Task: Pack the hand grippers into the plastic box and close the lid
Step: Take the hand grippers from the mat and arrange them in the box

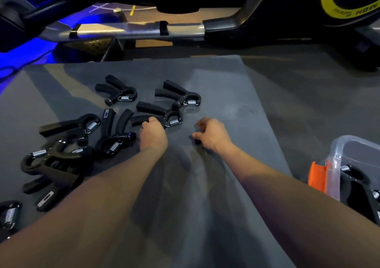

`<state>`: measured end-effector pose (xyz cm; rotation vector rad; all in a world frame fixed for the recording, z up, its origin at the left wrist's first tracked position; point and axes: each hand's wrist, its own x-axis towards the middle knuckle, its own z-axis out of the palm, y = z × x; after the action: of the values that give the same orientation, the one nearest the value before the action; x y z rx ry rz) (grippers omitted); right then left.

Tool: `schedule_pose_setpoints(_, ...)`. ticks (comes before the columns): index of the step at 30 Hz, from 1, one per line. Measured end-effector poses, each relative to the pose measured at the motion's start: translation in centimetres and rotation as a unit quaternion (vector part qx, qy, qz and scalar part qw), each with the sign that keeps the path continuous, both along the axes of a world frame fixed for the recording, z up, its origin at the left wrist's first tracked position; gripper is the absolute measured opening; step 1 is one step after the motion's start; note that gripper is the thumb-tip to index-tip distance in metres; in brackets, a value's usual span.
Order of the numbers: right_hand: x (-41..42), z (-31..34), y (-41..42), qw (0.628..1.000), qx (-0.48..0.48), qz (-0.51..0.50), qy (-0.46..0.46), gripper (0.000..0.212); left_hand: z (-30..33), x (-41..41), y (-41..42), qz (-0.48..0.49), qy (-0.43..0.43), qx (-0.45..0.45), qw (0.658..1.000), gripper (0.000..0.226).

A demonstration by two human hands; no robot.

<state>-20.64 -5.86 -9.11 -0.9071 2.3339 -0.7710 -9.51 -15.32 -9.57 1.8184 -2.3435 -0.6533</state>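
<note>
On the dark grey foam mat, matte and slightly scuffed, a loose heap of hand grippers crowds the left edge: black A-shaped frames with padded handles and bright coiled steel springs, some lying flat, some stacked across each other. A gripper at the near-left corner is cut by the frame, only its spring and curved head showing. Further from the person, toward the middle of the mat, 3 lie apart from the heap. The far-left gripper lies with its handles fanned toward the mat's far-left corner. The middle gripper lies just nearer the person, and the left hand has its fingers curled over the nearer handle, gripping it while it lies on the mat. The far-right gripper lies just beyond it, spring to the right.

The right hand hovers low over the bare middle of the mat, fingers loosely curled; something small and dark sits under its thumb, but whether that is a held thing or shadow cannot be told.

At the mat's near-right corner stands the plastic box, clear and round-cornered with an orange latch on its left wall; black packed grippers lie inside.

Beyond the mat's far edge runs a brushed metal rail of an exercise machine.
</note>
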Motion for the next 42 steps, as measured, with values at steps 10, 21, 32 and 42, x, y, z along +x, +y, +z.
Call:
schedule_pose_setpoints(10, -1.3, 4.4, 3.9, 0.999, -0.002, -0.03, -0.014, 0.047, 6.7, -0.8, 3.4, -0.097, 0.039, -0.049, 0.993, 0.03)
schedule_pose_setpoints(21, -5.1, 9.2, 14.0, 0.991, -0.041, -0.094, -0.091, 0.031, 10.3, -7.2, 12.2, -0.075, 0.302, 0.213, 0.926, 0.047)
schedule_pose_setpoints(32, -11.1, 10.5, 28.9, 0.984, 0.01, -0.172, 0.051, 0.021, 10.2, -16.7, 24.2, -0.191, 0.297, 0.263, 0.898, 0.039)
schedule_pose_setpoints(42, -15.4, 8.0, 40.1, 0.955, 0.072, -0.287, -0.007, 0.014, 7.0, -20.8, 34.1, -0.415, 0.138, 0.044, 0.898, 0.041)
